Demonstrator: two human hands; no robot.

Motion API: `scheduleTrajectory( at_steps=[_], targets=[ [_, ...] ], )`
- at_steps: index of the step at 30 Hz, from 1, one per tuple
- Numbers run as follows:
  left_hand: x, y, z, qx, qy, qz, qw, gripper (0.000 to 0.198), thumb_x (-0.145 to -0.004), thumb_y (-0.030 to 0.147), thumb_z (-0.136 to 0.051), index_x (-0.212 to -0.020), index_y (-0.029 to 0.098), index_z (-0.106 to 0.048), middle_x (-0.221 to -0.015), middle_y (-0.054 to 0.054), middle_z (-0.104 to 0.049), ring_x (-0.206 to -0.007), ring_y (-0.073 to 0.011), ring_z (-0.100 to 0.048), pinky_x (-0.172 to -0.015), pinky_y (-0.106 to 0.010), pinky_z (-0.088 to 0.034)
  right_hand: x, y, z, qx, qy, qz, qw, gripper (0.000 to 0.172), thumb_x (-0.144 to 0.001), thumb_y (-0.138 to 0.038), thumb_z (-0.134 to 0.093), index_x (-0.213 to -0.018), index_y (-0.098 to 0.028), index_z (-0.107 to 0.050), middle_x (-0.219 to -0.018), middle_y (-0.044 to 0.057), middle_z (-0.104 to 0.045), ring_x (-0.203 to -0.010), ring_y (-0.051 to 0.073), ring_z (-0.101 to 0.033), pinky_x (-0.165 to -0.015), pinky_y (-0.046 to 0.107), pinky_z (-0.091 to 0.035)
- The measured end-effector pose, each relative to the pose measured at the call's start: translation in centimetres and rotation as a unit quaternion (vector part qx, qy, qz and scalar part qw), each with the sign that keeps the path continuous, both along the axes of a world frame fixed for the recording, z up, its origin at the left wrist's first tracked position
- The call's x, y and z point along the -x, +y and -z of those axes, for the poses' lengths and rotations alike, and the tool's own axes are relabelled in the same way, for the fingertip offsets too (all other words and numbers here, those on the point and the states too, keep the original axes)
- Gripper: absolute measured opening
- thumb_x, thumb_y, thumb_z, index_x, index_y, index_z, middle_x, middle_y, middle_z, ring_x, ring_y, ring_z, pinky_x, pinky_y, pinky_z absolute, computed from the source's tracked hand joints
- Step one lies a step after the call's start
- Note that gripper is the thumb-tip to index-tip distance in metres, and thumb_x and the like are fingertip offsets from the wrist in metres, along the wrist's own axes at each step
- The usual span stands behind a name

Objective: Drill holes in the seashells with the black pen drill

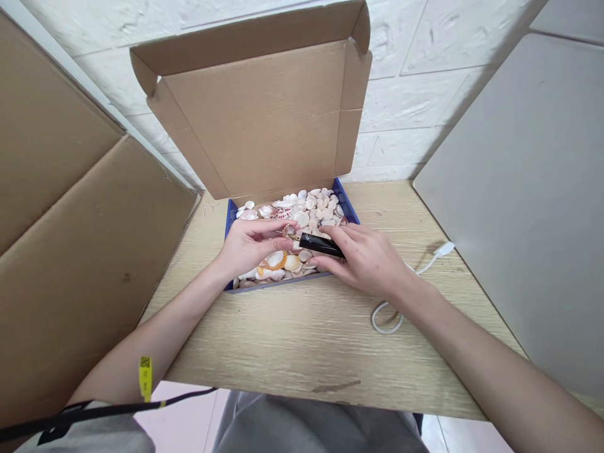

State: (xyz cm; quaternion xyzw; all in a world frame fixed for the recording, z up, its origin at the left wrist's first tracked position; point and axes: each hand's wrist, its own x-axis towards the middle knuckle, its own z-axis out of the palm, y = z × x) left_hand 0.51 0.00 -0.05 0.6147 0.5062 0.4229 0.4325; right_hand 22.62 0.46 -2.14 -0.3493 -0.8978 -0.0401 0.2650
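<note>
In the head view, my left hand [255, 244] pinches a small brownish shell [288, 231] between thumb and fingertips. My right hand [368, 258] is closed round a black pen-shaped electric drill [321, 245], its thin gold-coloured tip pointing left. That tip meets or almost meets the shell; I cannot tell whether it touches. Both hands are over a blue-edged cardboard box [346, 201] full of white, pink and orange shells [317, 202]. Just below my left hand, an orange-rimmed shell [276, 259] lies among the others.
The box's brown lid [264, 119] stands raised against the white brick wall [401, 94]. A white cable [387, 331] with a plug loops on the wooden table [283, 352] at right. A large cardboard sheet [85, 239] flanks the left side, a grey panel [528, 176] the right.
</note>
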Motion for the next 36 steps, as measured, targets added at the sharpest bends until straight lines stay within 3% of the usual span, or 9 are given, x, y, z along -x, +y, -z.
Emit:
scheduleTrajectory(
  at_steps=[3, 6, 10, 16, 21, 28, 36],
  targets=[
    [0.2, 0.0, 0.1, -0.009, 0.007, 0.001, 1.0, 0.032, -0.062, 0.025, -0.079, -0.093, 0.016, -0.075, -0.097, -0.007, -0.074, -0.079, -0.0184, -0.068, -0.07, -0.026, -0.056, 0.1, 0.0, -0.1, 0.026, -0.008, -0.01, 1.0, 0.049, -0.093, -0.049, -0.038, -0.117, -0.01, -0.053, -0.08, 0.007, -0.066, -0.073, 0.018, -0.058, -0.067, 0.029, -0.04],
    [0.2, 0.0, 0.2, -0.022, 0.013, 0.007, 1.0, 0.032, -0.063, 0.024, -0.079, -0.093, 0.016, -0.074, -0.097, -0.007, -0.073, -0.076, -0.017, -0.067, -0.066, -0.025, -0.056, 0.2, 0.1, -0.2, 0.028, -0.006, -0.016, 0.999, 0.039, -0.095, -0.039, -0.038, -0.109, -0.009, -0.058, -0.078, 0.007, -0.065, -0.073, 0.018, -0.057, -0.068, 0.028, -0.041],
    [0.1, 0.2, 0.3, -0.037, -0.012, 0.004, 0.999, 0.029, -0.064, 0.022, -0.078, -0.092, 0.016, -0.075, -0.095, -0.006, -0.074, -0.082, -0.0188, -0.067, -0.073, -0.028, -0.056, 0.0, 0.1, -0.3, -0.028, 0.003, -0.022, 0.999, 0.035, -0.093, -0.039, -0.043, -0.105, -0.01, -0.059, -0.077, 0.006, -0.063, -0.072, 0.017, -0.056, -0.066, 0.027, -0.041],
    [0.4, 0.6, 0.6, -0.037, -0.045, -0.012, 0.998, 0.031, -0.07, 0.027, -0.074, -0.099, 0.018, -0.073, -0.101, -0.007, -0.073, -0.093, -0.0224, -0.067, -0.086, -0.035, -0.053, -0.7, 0.3, -0.3, -0.09, 0.0, 0.037, 0.995, 0.031, -0.091, -0.034, -0.049, -0.116, -0.015, -0.054, -0.094, 0.005, -0.064, -0.076, 0.014, -0.061, -0.052, 0.025, -0.035],
    [0.4, 0.6, 0.7, -0.054, -0.035, 0.0, 0.998, 0.029, -0.074, 0.033, -0.071, -0.1, 0.02, -0.072, -0.103, -0.007, -0.073, -0.098, -0.0234, -0.065, -0.088, -0.035, -0.052, -0.8, 0.6, -0.2, -0.098, -0.014, 0.036, 0.994, 0.029, -0.092, -0.035, -0.047, -0.111, -0.015, -0.056, -0.091, 0.005, -0.064, -0.073, 0.014, -0.06, -0.052, 0.026, -0.035],
    [0.6, 0.8, 0.7, -0.043, -0.034, -0.06, 0.997, 0.032, -0.079, 0.038, -0.066, -0.102, 0.016, -0.071, -0.103, -0.009, -0.072, -0.087, -0.0203, -0.066, -0.079, -0.032, -0.051, -1.0, 0.6, -0.3, -0.1, -0.013, 0.049, 0.994, 0.03, -0.092, -0.038, -0.046, -0.108, -0.015, -0.056, -0.09, 0.004, -0.064, -0.074, 0.013, -0.06, -0.05, 0.026, -0.033],
    [0.5, 0.9, 0.9, -0.046, -0.016, 0.025, 0.998, 0.03, -0.078, 0.039, -0.066, -0.099, 0.019, -0.072, -0.097, -0.007, -0.073, -0.094, -0.0221, -0.064, -0.087, -0.036, -0.049, -1.0, 0.7, -0.2, -0.092, -0.017, 0.044, 0.995, 0.031, -0.093, -0.038, -0.045, -0.109, -0.014, -0.056, -0.091, 0.005, -0.064, -0.073, 0.013, -0.059, -0.052, 0.027, -0.033]
  ],
)
